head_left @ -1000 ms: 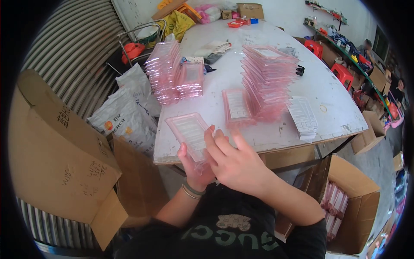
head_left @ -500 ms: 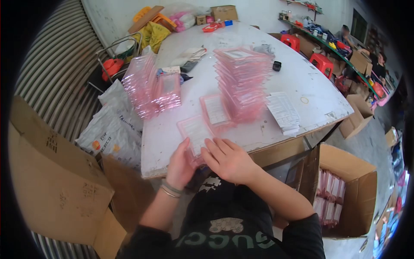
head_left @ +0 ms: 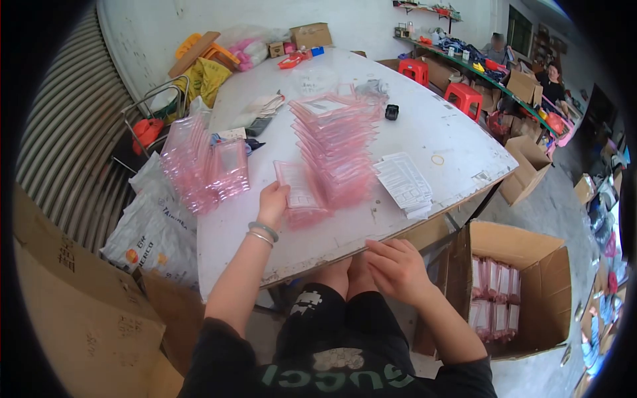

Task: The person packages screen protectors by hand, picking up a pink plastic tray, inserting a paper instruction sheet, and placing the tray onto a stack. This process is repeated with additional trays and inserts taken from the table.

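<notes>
My left hand (head_left: pixel 273 204) grips the left edge of a pink-edged clear plastic pouch (head_left: pixel 297 186) with a white printed sheet inside. That pouch lies over other pink pouches (head_left: pixel 310 217), against the foot of a tall, leaning stack of pouches (head_left: pixel 335 152). Just off the table's front edge, my right hand (head_left: pixel 400 270) has its fingers loosely curled together, with nothing visible in them. Right of the stack lies a fanned pile of white printed sheets (head_left: pixel 405 186). More pink pouches (head_left: pixel 199 166) are heaped at the table's left.
An open carton (head_left: pixel 554 298) holding packed pink pouches stands at the right below the white table (head_left: pixel 451 132). Large cardboard (head_left: pixel 79 298) and a white sack (head_left: pixel 149 229) are at the left. A black object (head_left: pixel 392 112) and rubber band (head_left: pixel 437 160) lie on top. People sit behind.
My left hand has moved the pouch up and away from me, to the foot of the tall stack. My right hand has left it and drawn back right, toward my body. The view has shifted.
</notes>
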Available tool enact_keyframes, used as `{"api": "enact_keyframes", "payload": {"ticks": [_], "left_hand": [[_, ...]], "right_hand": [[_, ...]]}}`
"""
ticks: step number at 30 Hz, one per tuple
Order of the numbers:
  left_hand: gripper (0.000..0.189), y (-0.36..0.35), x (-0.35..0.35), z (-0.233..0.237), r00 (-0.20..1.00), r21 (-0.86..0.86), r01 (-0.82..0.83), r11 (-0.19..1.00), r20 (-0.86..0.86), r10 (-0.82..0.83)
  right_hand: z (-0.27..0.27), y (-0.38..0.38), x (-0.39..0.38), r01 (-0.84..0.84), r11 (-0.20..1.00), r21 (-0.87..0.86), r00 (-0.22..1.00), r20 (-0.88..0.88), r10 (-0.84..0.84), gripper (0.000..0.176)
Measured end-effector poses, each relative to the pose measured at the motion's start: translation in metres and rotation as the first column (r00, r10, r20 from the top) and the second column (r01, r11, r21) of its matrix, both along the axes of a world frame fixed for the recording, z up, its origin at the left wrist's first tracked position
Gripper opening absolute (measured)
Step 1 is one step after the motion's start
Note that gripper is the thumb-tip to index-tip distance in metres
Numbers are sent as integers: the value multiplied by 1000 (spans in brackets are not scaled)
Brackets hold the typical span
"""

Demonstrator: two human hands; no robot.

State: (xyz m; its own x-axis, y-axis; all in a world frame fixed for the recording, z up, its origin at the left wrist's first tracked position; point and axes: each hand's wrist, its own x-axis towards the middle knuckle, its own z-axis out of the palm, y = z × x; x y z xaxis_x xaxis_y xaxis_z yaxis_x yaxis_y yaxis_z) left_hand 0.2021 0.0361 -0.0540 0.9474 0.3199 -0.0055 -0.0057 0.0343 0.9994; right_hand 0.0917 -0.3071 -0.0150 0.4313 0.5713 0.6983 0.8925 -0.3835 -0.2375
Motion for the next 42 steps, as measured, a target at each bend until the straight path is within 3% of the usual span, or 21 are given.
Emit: {"api": "enact_keyframes", "payload": {"ticks": [3, 6, 9, 10, 12, 15, 17, 20, 23, 26, 29, 32, 35, 36, 38, 39, 40, 41, 42], "left_hand": [[30, -3, 2, -5, 999, -31, -19, 999, 46, 20], [34, -16, -5, 5, 984, -155, -136, 979, 93, 151], [39, -16, -11, 11, 993, 4, -69, 998, 95, 69], [37, -9, -6, 7, 998, 281, -67, 957, 11, 66], [32, 4, 5, 1, 981, 743, 19, 670, -144, 132], [42, -3, -6, -13, 975, 843, -64, 534, -61, 212], [52, 0, -4, -8, 954, 818, 27, 574, -193, 230], [53, 29, 1, -12, 862, 786, -486, 381, 361, 356], [56, 71, -1, 32, 863, 858, -495, 136, 468, 190], [45, 117, 13, 32, 862, 899, -379, -219, 429, 269], [35, 117, 11, 64, 941, 1000, 6, 23, -13, 337], [30, 130, 15, 60, 889, 950, -310, 29, 279, 363], [25, 115, -9, 87, 845, 897, -433, 83, 373, 384], [24, 107, -22, 95, 841, 863, -505, 25, 484, 242], [25, 80, -60, 104, 757, 756, -653, -49, 648, -82], [30, 54, -87, 113, 769, 766, -638, -82, 626, -131], [35, 27, -117, 120, 783, 777, -618, -117, 596, -178], [37, 6, -141, 116, 792, 795, -596, -108, 562, -238], [40, -12, -164, 111, 800, 815, -571, -102, 524, -291]], "right_hand": [[-11, -14, -2, 37, 998, 59, 998, -50, -34, 24], [-21, -17, -4, 65, 994, 88, 996, -73, -58, 21], [-29, -18, -7, 58, 996, 68, 993, -110, -51, 21], [-31, -18, -8, 58, 996, 66, 992, -117, -50, 22], [-31, -19, -8, 52, 997, 61, 991, -125, -44, 22], [-32, -19, -9, 64, 996, 62, 989, -139, -55, 23], [-37, -19, -10, 68, 996, 57, 987, -151, -58, 23], [-40, -23, -10, 76, 995, 60, 984, -164, -65, 23], [-42, -26, -13, 83, 995, 59, 983, -171, -72, 23], [-42, -25, -14, 75, 995, 69, 982, -180, -61, 23], [-43, -22, -17, 60, 996, 69, 983, -178, -47, 23], [-45, -19, -20, 51, 996, 73, 983, -177, -38, 22], [-44, -15, -22, 31, 997, 66, 981, -193, -18, 23], [-42, -14, -21, 26, 998, 63, 981, -193, -13, 24], [-40, -9, -21, -5, 988, 152, 923, -380, 63, 26], [-40, -5, -25, -9, 980, 200, 875, -472, 105, 27], [-39, 9, -28, 2, 904, 428, 684, -660, 311, 35], [-35, 27, -30, 83, 781, 619, 433, -728, 531, 44], [-26, 44, -28, 95, 706, 702, 266, -701, 662, 50]]}}
